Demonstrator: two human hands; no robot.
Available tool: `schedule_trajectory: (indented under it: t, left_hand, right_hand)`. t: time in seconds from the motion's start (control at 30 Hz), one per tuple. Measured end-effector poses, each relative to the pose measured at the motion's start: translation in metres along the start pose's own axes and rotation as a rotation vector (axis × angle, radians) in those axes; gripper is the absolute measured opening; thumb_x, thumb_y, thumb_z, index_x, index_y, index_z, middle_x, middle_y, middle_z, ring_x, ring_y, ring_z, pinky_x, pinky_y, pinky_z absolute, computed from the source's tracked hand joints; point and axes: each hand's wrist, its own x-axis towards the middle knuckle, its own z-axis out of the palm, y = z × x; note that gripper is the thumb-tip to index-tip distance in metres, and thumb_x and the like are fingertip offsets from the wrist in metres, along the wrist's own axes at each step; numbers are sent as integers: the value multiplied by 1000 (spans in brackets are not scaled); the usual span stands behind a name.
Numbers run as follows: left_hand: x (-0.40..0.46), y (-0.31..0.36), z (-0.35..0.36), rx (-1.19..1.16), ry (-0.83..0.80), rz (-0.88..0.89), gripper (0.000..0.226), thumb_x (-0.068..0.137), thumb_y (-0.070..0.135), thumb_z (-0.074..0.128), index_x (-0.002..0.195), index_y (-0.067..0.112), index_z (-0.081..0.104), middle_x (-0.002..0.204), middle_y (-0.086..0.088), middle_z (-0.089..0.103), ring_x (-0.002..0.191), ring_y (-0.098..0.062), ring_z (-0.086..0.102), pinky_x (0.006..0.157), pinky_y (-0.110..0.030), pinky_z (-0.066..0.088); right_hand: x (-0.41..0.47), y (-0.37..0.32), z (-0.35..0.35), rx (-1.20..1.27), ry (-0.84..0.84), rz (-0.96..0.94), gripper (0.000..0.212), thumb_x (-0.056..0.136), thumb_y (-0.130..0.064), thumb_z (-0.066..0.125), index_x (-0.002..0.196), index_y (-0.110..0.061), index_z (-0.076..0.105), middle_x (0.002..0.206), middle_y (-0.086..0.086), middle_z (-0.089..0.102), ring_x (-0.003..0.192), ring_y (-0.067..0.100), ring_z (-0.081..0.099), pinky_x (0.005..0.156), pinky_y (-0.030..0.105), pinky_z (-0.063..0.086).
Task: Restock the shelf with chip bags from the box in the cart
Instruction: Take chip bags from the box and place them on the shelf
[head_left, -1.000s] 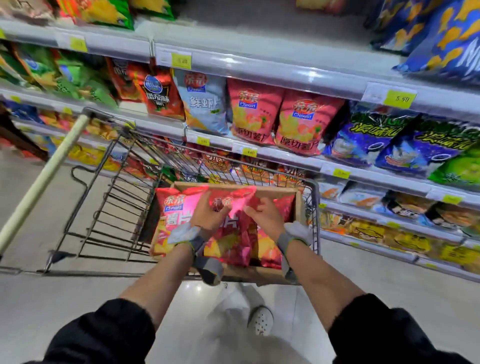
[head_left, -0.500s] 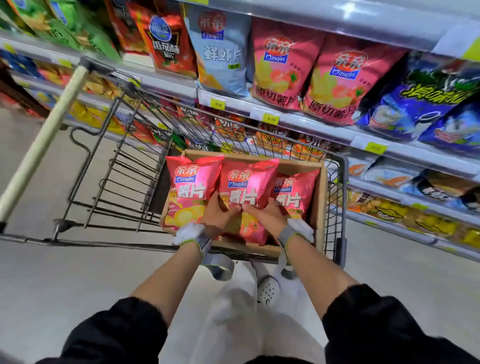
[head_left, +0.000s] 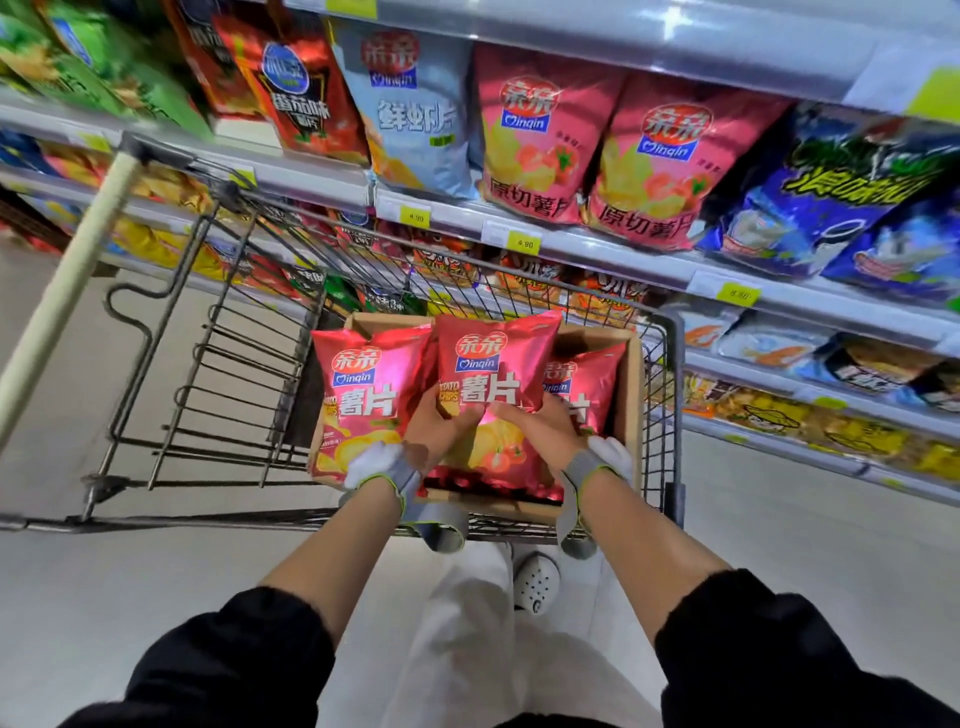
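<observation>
Both hands (head_left: 441, 431) round middle chip bag (head_left: 493, 364)

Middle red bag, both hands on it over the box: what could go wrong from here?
1. The left hand and right hand pinch only the lower half of the middle red bag; its glossy top may flop or slip.
2. Lifting it could drag the neighbouring red bags out of the cardboard box.
3. The pink bags already fill the shelf front, so pushing it in might topple one.
</observation>
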Motion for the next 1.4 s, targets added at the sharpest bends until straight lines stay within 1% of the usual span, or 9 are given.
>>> schedule_trajectory:
  t: [0.2,0.27,0.37,0.53,0.73,0.93,1.1,1.23,1.4]
  left_hand:
    - [-2,42,7,-6,-79,57,67,66,43,76,122,13,54,109,-4,68,99,-20,64,97,-36,49]
    - [-6,66,10,-26,-108,95,54,75,31,75,121,10,55,105,-5,68,92,-17,64,92,-34,49]
    - [-4,97,12,-21,-68,142,71,66,44,76,124,11,53,109,-5,68,97,-19,64,92,-34,49]
    - [-16,162,9,-45,-8,285,40,74,24,76,107,16,55,99,-6,65,87,-18,61,88,-32,51]
    - [-31,230,-5,-62,113,449,34,80,22,74,105,16,51,105,-7,65,99,-21,63,90,-30,48]
    - [-48,283,-17,-62,130,592,53,70,36,74,116,19,54,104,-3,64,93,-15,61,90,-27,47]
    - [-51,330,-23,-57,187,689,27,81,22,73,98,26,53,92,4,61,82,-8,58,66,-4,47]
    - [-34,364,-34,-57,212,722,47,62,45,69,101,18,65,98,-2,70,94,-18,67,92,-34,54]
    - [8,406,-47,14,264,725,72,52,64,62,109,20,67,104,-3,73,100,-18,68,94,-38,53]
  right_hand:
    - [-7,-32,-33,19,14,-78,32,74,-23,77,105,-24,69,104,-2,72,100,16,66,95,34,50]
    - [-14,-54,-47,17,8,-126,33,76,-20,75,108,-19,69,104,-1,72,98,13,67,95,33,51]
    - [-17,-84,-64,29,10,-212,29,79,-13,72,108,-9,68,97,1,72,74,-3,68,76,15,54]
    - [-25,-142,-82,88,28,-338,33,76,-10,73,108,-5,68,106,18,71,87,26,68,84,36,54]
    - [-43,-211,-96,102,49,-518,21,79,-2,69,96,-16,67,77,-8,68,55,-9,63,59,10,51]
    - [-54,-262,-101,142,78,-634,17,72,-14,75,85,-24,74,84,-5,76,86,18,72,87,38,55]
    - [-60,-305,-110,166,92,-684,36,75,-22,73,108,-11,69,106,11,73,100,26,69,95,42,53]
    - [-46,-339,-108,209,131,-701,25,73,-23,74,96,-12,72,96,10,73,89,24,70,91,44,55]
    - [-13,-384,-110,191,227,-695,33,63,-37,81,81,-11,73,89,13,73,82,25,70,88,46,56]
